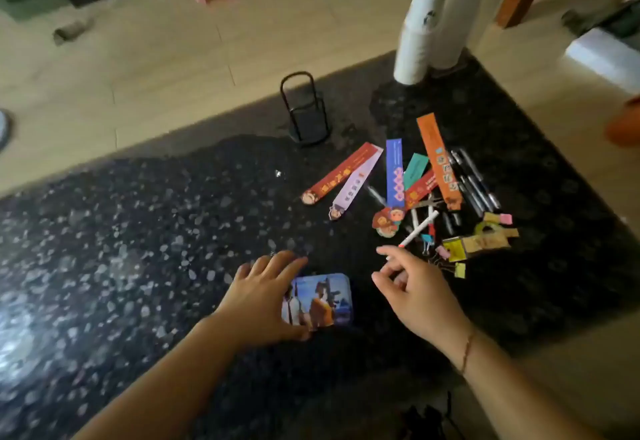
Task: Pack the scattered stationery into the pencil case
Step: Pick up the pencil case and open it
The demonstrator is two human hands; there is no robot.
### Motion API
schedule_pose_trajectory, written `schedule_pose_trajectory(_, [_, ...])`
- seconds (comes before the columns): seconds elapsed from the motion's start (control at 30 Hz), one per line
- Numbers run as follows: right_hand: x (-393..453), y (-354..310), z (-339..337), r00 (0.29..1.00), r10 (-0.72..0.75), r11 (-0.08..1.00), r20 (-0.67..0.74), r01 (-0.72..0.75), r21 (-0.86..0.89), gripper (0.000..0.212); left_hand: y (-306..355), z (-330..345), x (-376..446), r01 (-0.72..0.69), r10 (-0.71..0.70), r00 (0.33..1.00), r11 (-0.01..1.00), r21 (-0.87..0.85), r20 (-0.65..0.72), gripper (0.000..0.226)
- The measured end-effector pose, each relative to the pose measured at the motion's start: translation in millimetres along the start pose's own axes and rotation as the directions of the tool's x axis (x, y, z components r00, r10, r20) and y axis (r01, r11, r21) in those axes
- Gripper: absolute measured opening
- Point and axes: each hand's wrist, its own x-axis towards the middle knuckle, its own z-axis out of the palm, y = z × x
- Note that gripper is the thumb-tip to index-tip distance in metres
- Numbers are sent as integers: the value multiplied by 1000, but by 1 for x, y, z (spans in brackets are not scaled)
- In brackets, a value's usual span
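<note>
From the left, my left hand (268,296) lies flat on the pencil case (320,301), fingers straight and spread toward 12 o'clock, thumb along the tin's near edge at 6 o'clock. It presses and grips nothing. The case, a small tin with a printed lid, sits on the dark speckled counter (121,231) with its lid apparently shut, so I judge nothing is packed yet.

To do this step well, I would keep that palm steadying the tin while the other hand makes one clean pick, then open the lid before bringing anything over.

My right hand (412,287) hovers at 3 o'clock of the case, fingers loosely curled, forefinger stretched toward 12 o'clock, holding nothing I can make out. Just beyond it lies a white pen (420,230), its tip near the forefinger; I cannot tell whether they touch. The pile continues toward 1 o'clock: binder clips (446,259), paper bookmarks (394,176) and dark pens (474,180).
</note>
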Motion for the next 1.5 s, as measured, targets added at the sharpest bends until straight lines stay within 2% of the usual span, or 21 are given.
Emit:
schedule_pose_trajectory(0.03, [-1, 11, 16, 1000, 12, 1000, 15, -12, 13, 42, -5, 17, 3, -23, 21, 999, 998, 55, 35, 118])
schedule_pose_trajectory(0.1, [-2, 28, 41, 999, 5, 1000, 32, -4, -19, 45, -14, 47, 11, -71, 77, 996, 989, 129, -42, 110])
schedule_pose_trajectory(0.17, [-7, 41, 60, 998, -18, 998, 54, 21, -56, 48, -20, 67, 19, -122, 138, 978, 987, 109, -156, 100])
schedule_pose_trajectory(0.27, [-17, 60, 70, 994, -112, 985, 18, 113, -133, 54, -11, 78, 30, -204, 223, 920, 975, 91, -323, 99])
schedule_pose_trajectory(0.4, [-40, 89, 68, 985, -149, 978, -87, 134, -163, 75, 22, 92, 31, -242, 242, 866, 969, 57, -438, 100])
schedule_pose_trajectory(0.53, [-50, 107, 67, 984, -146, 985, -106, 134, -111, 91, 39, 108, 22, -232, 246, 842, 969, 89, -480, 99])
schedule_pose_trajectory(0.6, [-56, 112, 66, 984, -143, 989, -107, 138, -53, 89, 43, 108, 16, -222, 233, 849, 972, 79, -474, 98])
schedule_pose_trajectory(0.67, [-65, 118, 63, 986, -95, 995, -137, 100, 29, 83, 45, 100, 11, -208, 208, 883, 977, 46, -420, 96])
schedule_pose_trajectory(0.73, [-72, 123, 60, 985, -51, 997, -164, 59, 43, 74, 47, 86, 6, -213, 183, 907, 976, -37, -380, 90])
schedule_pose_trajectory(0.8, [-74, 120, 57, 986, -34, 998, -164, 43, 51, 58, 42, 73, 1, -199, 126, 885, 973, -118, -448, 76])
schedule_pose_trajectory(0.87, [-68, 111, 54, 987, -2, 998, -158, 12, 62, 39, 30, 62, 4, -138, -14, 801, 968, -208, -599, 56])
schedule_pose_trajectory(0.93, [-57, 107, 55, 984, 11, 999, -177, -6, 32, 24, 16, 59, 12, -63, -163, 728, 952, -301, -666, 43])
schedule_pose_trajectory(1.0, [-51, 105, 56, 976, 1, 1000, -216, -7, -24, 13, 3, 68, 23, -10, -295, 720, 900, -435, -629, 46])
schedule_pose_trajectory(1.07, [-46, 100, 57, 971, -1, 996, -238, -20, -87, 10, -8, 85, 32, -12, -420, 715, 792, -610, -559, 50])
schedule_pose_trajectory(1.17, [-37, 93, 63, 959, 4, 981, -285, -59, -185, 14, -13, 106, 34, -32, -501, 686, 704, -709, -528, 38])
schedule_pose_trajectory(1.23, [-31, 90, 66, 951, 14, 973, -308, -83, -214, 19, -10, 114, 30, -40, -477, 661, 749, -662, -580, 30])
schedule_pose_trajectory(1.33, [-25, 88, 68, 953, 11, 967, -302, -87, -240, 24, -1, 119, 21, 27, -278, 678, 935, -354, -681, 22])
schedule_pose_trajectory(1.43, [-24, 82, 75, 961, -30, 949, -275, -59, -310, 25, -5, 118, 17, -48, -108, 758, 974, -220, -644, 18])
schedule_pose_trajectory(1.5, [-23, 75, 83, 964, -50, 943, -262, -41, -330, 23, -11, 120, 18, -97, -25, 760, 984, -152, -649, 15])
